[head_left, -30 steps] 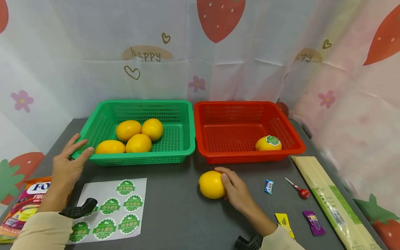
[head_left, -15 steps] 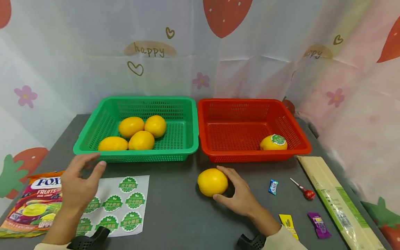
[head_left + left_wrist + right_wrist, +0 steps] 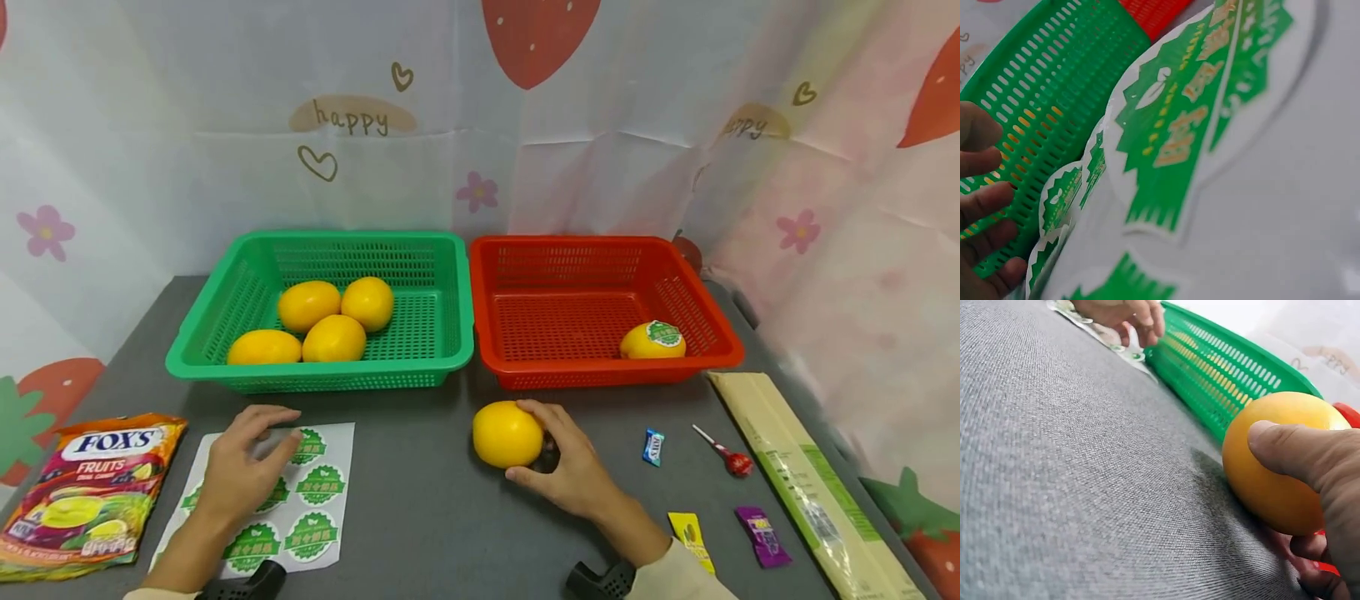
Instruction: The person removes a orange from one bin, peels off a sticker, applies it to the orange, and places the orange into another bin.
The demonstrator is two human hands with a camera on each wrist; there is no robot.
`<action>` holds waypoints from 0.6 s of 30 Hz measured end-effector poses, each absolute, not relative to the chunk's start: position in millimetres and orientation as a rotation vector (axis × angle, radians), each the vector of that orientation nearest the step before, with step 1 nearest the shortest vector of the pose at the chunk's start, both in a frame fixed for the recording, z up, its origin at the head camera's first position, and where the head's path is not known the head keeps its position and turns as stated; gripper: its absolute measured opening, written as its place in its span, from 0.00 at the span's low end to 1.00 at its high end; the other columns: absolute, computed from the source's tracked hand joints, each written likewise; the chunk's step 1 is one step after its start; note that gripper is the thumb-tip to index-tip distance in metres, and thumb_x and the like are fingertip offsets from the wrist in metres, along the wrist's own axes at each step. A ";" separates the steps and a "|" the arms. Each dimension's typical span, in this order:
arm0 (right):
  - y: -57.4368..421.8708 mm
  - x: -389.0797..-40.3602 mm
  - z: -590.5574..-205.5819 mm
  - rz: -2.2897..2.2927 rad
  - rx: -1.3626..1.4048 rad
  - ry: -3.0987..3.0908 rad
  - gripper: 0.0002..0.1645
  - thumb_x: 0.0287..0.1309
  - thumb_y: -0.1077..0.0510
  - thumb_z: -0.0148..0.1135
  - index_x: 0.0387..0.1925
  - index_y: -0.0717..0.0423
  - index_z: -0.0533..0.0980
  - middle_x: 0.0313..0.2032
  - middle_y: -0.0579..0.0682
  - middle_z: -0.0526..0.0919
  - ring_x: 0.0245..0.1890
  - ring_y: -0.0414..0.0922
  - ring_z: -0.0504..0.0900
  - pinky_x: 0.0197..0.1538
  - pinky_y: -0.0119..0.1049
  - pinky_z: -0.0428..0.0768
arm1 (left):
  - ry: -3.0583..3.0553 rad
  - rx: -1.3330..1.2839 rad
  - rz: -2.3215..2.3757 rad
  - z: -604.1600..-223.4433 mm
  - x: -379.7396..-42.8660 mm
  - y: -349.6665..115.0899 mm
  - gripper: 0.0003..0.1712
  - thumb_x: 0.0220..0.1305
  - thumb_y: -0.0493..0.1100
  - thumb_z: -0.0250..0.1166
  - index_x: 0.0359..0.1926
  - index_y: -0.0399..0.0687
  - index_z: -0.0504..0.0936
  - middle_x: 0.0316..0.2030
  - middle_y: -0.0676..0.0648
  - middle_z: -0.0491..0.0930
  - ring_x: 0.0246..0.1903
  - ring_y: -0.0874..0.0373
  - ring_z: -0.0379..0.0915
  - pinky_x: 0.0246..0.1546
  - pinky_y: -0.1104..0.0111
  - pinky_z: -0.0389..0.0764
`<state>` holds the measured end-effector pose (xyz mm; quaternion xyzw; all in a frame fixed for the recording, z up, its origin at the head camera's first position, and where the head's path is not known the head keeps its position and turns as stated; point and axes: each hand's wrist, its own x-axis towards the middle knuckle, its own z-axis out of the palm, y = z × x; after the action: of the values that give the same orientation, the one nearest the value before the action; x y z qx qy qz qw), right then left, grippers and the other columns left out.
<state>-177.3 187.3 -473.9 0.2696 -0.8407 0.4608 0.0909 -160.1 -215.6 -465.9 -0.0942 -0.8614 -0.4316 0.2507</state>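
Right hand (image 3: 566,467) pinches the lemon (image 3: 502,434), best braced on the table (image 3: 420,500); left hand (image 3: 242,471), fingers loose, holding nothing, should go easy on the sticker sheet (image 3: 341,442).

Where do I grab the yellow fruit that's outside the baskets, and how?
I'd hold the yellow fruit around its right side, coming from the right, where the right hand is: thumb on the near side, fingers on the far side. It's round and fat, so it should fit between them, leaving its left side uncovered.
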 end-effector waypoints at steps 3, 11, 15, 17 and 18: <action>187.6 -178.3 -475.9 1.386 0.821 -2.494 0.49 0.43 0.53 0.80 0.67 0.43 0.65 0.58 0.44 0.71 0.53 0.43 0.73 0.55 0.49 0.72 | -2.422 -0.231 -1.180 -470.3 -160.4 -217.8 0.16 0.56 0.30 0.67 0.47 0.37 0.83 0.45 0.49 0.77 0.46 0.60 0.69 0.46 0.68 0.68; 189.9 -178.8 -474.5 1.391 0.823 -2.468 0.48 0.44 0.52 0.79 0.67 0.44 0.66 0.58 0.45 0.72 0.55 0.45 0.73 0.58 0.54 0.69 | -2.595 -0.228 -1.124 -470.6 -164.5 -218.4 0.20 0.59 0.33 0.64 0.54 0.35 0.79 0.47 0.42 0.75 0.52 0.43 0.67 0.51 0.43 0.65; 188.9 -178.3 -475.4 1.392 0.834 -2.462 0.48 0.44 0.52 0.79 0.67 0.45 0.66 0.58 0.45 0.72 0.55 0.45 0.73 0.58 0.53 0.69 | -2.635 -0.196 -1.074 -471.7 -164.8 -218.2 0.18 0.61 0.32 0.63 0.53 0.35 0.80 0.46 0.42 0.77 0.51 0.44 0.68 0.51 0.45 0.65; 187.9 -177.6 -475.6 1.400 0.835 -2.465 0.48 0.44 0.52 0.79 0.67 0.44 0.66 0.58 0.45 0.72 0.55 0.45 0.73 0.58 0.53 0.69 | -2.650 -0.174 -1.055 -471.6 -164.2 -218.4 0.17 0.61 0.33 0.62 0.52 0.34 0.81 0.45 0.42 0.77 0.50 0.44 0.68 0.51 0.45 0.65; 187.3 -177.3 -475.5 1.404 0.832 -2.467 0.48 0.43 0.52 0.79 0.67 0.44 0.66 0.58 0.44 0.72 0.55 0.44 0.73 0.58 0.53 0.69 | -2.652 -0.165 -1.052 -471.3 -163.8 -218.7 0.16 0.62 0.33 0.62 0.51 0.34 0.81 0.45 0.41 0.77 0.50 0.44 0.68 0.51 0.45 0.66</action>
<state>-177.3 187.3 -475.5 0.2803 -0.8305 0.4725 0.0918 -163.8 -218.7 -471.3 -0.0570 -0.9187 -0.3643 0.1413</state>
